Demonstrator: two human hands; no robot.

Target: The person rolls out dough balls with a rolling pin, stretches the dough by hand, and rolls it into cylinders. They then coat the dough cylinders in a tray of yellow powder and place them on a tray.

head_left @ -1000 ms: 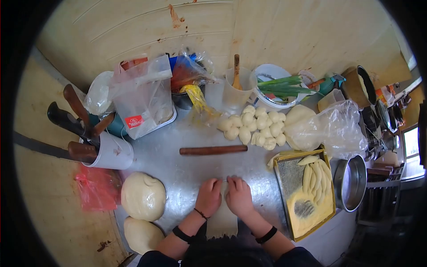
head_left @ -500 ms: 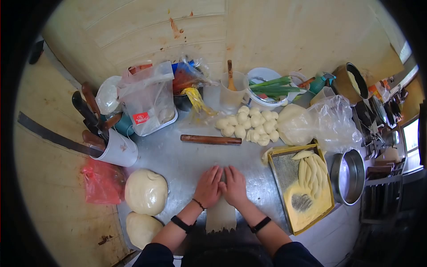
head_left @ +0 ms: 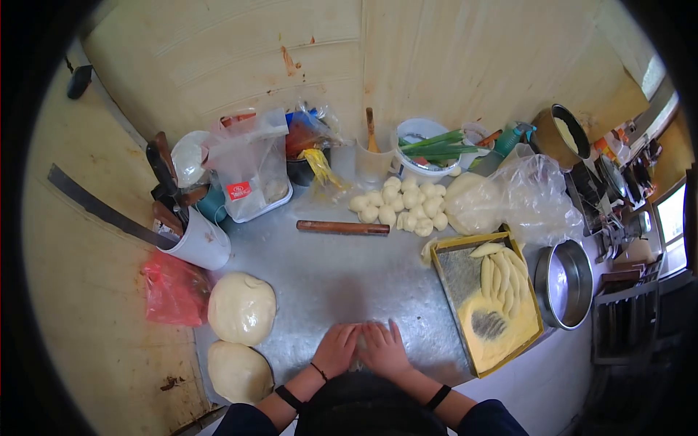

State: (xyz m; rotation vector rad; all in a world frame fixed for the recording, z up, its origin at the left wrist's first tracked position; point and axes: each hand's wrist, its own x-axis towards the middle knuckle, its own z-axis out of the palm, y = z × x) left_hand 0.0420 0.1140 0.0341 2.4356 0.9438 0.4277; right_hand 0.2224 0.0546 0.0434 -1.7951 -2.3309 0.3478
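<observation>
Dark navy sleeves (head_left: 247, 421), black forearm bands (head_left: 439, 397), a thin dark left-wrist bracelet (head_left: 319, 372), black clothing (head_left: 358, 414) in front

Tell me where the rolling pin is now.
In the head view, the rolling pin lies crosswise on the metal table, beyond the left hand and right hand, by the near-left edge of the dough balls.

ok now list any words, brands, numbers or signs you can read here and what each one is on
No text can be read with certainty.
Red label on the clear plastic bag: white marks, too small and blurred to quote.
Orange-and-white packaging at far right: too blurred to tell whether it has lettering.
</observation>
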